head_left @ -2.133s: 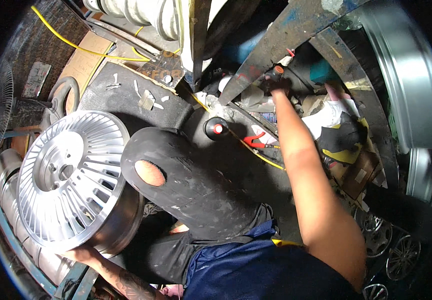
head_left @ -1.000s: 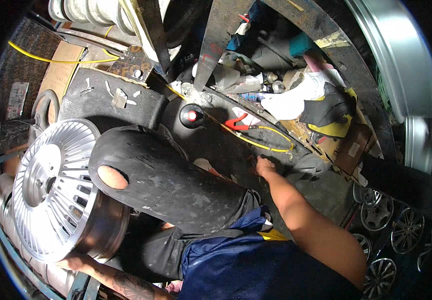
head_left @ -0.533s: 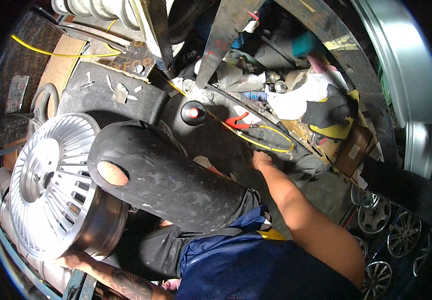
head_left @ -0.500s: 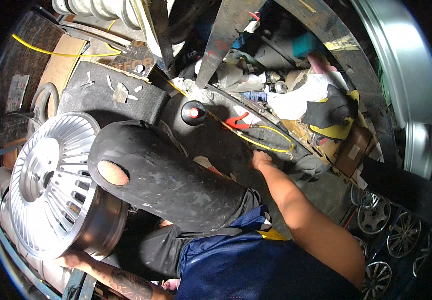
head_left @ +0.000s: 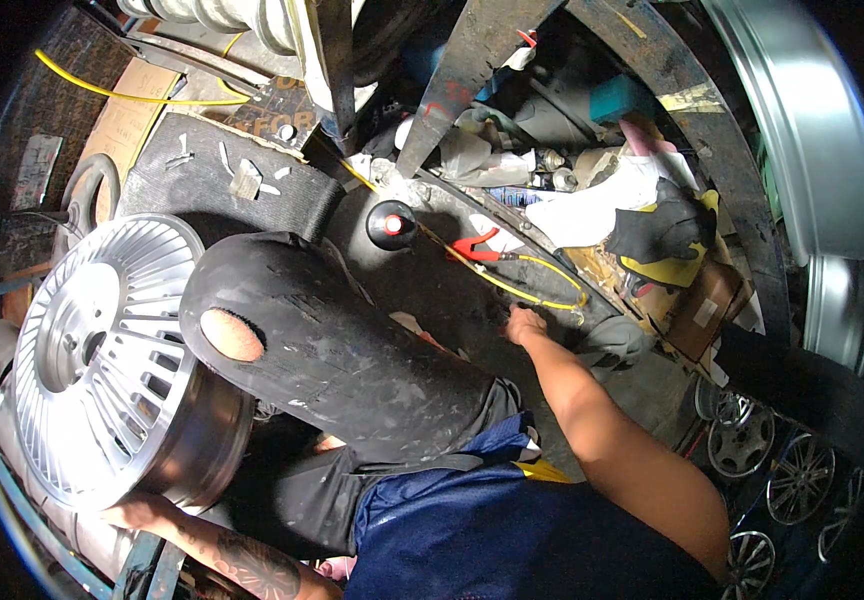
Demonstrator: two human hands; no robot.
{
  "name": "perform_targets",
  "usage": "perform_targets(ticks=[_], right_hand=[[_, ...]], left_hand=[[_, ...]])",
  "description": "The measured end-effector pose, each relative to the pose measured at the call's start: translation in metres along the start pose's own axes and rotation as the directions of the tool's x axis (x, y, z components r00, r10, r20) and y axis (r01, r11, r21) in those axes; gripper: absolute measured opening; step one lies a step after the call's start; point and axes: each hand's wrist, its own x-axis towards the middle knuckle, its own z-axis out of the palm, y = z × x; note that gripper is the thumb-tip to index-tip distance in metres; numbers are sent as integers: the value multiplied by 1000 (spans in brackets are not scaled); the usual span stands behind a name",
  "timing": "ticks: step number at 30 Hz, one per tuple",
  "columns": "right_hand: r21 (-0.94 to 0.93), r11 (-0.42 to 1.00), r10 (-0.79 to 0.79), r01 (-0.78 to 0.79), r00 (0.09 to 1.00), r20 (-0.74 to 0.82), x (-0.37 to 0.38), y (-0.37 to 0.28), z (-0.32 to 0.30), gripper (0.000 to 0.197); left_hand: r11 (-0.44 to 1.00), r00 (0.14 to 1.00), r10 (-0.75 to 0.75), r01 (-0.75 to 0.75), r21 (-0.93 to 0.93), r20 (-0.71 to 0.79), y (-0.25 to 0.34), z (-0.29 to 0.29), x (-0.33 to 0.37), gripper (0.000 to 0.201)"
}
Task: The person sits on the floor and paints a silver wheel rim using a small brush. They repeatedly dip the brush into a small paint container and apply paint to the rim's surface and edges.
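Observation:
A silver multi-spoke alloy wheel leans at the left, its spoked face turned up to the left and its barrel toward my leg. My left hand grips its lower edge, with the fingertips partly hidden by the rim. On the other side, my right arm reaches out over the dark floor. My right hand is closed down there, and what it holds, if anything, blends into the dark ground. Just beyond it lie a yellow air hose and a red-handled air blow gun.
A black bottle with a red cap stands ahead of my knee. A black padded block carries paper scraps. Black-and-yellow gloves lie among rags at the right. More wheels are stacked at the lower right, behind a steel frame.
The whole view has shifted slightly. Both hands keep their places, the left at the wheel's edge and the right near the hose.

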Motion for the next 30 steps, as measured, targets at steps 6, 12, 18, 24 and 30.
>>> perform_targets(ticks=[6, 12, 18, 24, 30], right_hand=[[257, 958, -133, 127, 991, 6, -7, 28, 14, 62], [602, 702, -312, 381, 924, -221, -38, 21, -15, 65], [631, 276, -449, 725, 678, -583, -98, -19, -146, 56], [412, 116, -108, 904, 424, -899, -80, -71, -253, 50], [382, 405, 216, 831, 319, -923, -13, -118, -295, 53]], left_hand=[[1000, 1000, -12, 12, -10, 5, 1, 2, 0, 26], [1000, 1000, -20, 20, -11, 17, 1, 4, -2, 27], [999, 999, -45, 45, 14, 14, -5, 4, -8, 28], [998, 998, -62, 62, -1, 12, 1, 7, -4, 30], [997, 997, -74, 74, 6, 3, -1, 3, -2, 31]])
